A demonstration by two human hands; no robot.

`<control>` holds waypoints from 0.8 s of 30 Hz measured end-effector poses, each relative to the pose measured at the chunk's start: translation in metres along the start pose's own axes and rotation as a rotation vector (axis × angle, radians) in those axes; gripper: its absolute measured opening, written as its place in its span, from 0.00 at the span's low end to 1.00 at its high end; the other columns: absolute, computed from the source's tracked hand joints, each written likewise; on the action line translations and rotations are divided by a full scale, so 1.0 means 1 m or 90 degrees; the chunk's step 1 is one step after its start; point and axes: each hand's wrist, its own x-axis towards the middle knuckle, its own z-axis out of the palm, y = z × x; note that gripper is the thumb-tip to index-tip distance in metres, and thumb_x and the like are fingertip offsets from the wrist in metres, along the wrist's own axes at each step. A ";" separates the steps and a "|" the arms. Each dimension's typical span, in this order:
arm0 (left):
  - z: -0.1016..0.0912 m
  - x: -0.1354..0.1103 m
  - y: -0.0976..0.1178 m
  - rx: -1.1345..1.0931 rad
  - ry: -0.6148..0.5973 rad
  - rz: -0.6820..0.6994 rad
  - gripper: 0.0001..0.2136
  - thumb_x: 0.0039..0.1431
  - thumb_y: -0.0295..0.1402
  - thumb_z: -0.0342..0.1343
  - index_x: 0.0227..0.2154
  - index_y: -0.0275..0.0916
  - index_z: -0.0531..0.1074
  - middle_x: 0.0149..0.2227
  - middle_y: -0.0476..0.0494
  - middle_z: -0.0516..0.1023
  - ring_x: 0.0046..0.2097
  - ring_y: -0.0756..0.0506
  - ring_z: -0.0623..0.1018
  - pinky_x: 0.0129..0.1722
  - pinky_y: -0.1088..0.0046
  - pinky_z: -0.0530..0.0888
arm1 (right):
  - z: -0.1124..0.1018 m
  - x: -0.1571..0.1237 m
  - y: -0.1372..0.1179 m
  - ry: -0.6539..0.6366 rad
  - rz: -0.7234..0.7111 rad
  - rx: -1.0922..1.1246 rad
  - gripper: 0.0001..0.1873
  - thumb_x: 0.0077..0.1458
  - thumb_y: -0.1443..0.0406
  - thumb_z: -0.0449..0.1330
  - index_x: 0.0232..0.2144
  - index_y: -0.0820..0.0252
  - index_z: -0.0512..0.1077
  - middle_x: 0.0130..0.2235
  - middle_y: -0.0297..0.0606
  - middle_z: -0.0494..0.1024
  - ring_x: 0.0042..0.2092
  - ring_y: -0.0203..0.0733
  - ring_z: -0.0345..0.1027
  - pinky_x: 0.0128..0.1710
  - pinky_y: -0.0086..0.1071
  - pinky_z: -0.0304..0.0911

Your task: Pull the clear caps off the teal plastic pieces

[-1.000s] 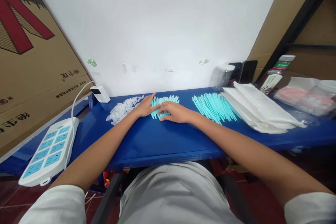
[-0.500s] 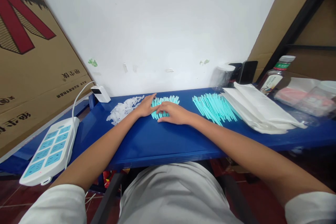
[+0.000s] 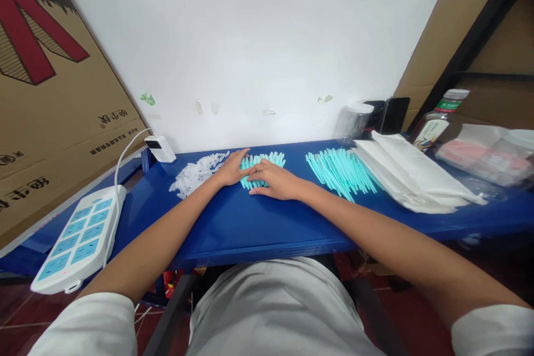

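A pile of slim turquoise sticks with paler tips (image 3: 273, 160) lies on the blue table (image 3: 250, 228) under and between my two hands. My left hand (image 3: 232, 169) rests along the pile's left edge, its thumb and fingers apart. Over the front of the same pile, my right hand (image 3: 278, 181) has its fingers spread and slightly bent, reaching close to the left thumb. Neither hand visibly grips a stick. Left of my left hand is a heap of small translucent whitish pieces (image 3: 194, 175). A larger spread of longer turquoise sticks (image 3: 342, 171) lies to the right.
White flat bags or sheets (image 3: 413, 175) are stacked on the right. Behind them stand a clear lidded jar (image 3: 354, 122), dark phone-like slabs (image 3: 394, 115) and a labelled bottle (image 3: 438, 119). On the left are a white device (image 3: 162, 148), a power strip (image 3: 79, 239) and a large carton (image 3: 62, 105).
Both hands stay almost in place. The right hand's fingers have shifted very slightly over the turquoise pile. The other piles look unchanged.
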 end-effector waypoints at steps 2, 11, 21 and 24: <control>0.000 -0.001 0.002 -0.007 0.015 0.006 0.40 0.60 0.54 0.57 0.69 0.35 0.60 0.59 0.31 0.74 0.61 0.32 0.72 0.63 0.53 0.68 | 0.001 0.000 0.001 0.006 0.004 0.007 0.16 0.63 0.57 0.66 0.49 0.61 0.80 0.48 0.51 0.78 0.52 0.56 0.67 0.56 0.52 0.62; -0.002 -0.003 0.002 -0.053 0.032 -0.007 0.40 0.59 0.54 0.59 0.69 0.37 0.60 0.63 0.31 0.72 0.63 0.34 0.73 0.63 0.54 0.69 | 0.004 0.000 0.004 0.027 0.005 0.027 0.18 0.62 0.58 0.67 0.49 0.64 0.79 0.46 0.50 0.76 0.51 0.55 0.66 0.51 0.46 0.65; 0.000 -0.002 -0.001 0.028 0.044 0.001 0.37 0.61 0.51 0.59 0.67 0.34 0.62 0.58 0.30 0.75 0.60 0.32 0.74 0.60 0.53 0.69 | 0.009 0.001 0.004 0.044 0.002 0.027 0.16 0.62 0.59 0.67 0.47 0.63 0.79 0.44 0.48 0.76 0.51 0.54 0.66 0.49 0.44 0.66; 0.001 -0.002 0.002 0.002 0.045 -0.004 0.35 0.65 0.51 0.55 0.67 0.34 0.62 0.58 0.29 0.74 0.60 0.33 0.74 0.61 0.53 0.69 | 0.007 0.001 0.003 0.044 0.004 0.031 0.16 0.62 0.59 0.67 0.48 0.64 0.79 0.44 0.48 0.76 0.51 0.54 0.66 0.50 0.44 0.66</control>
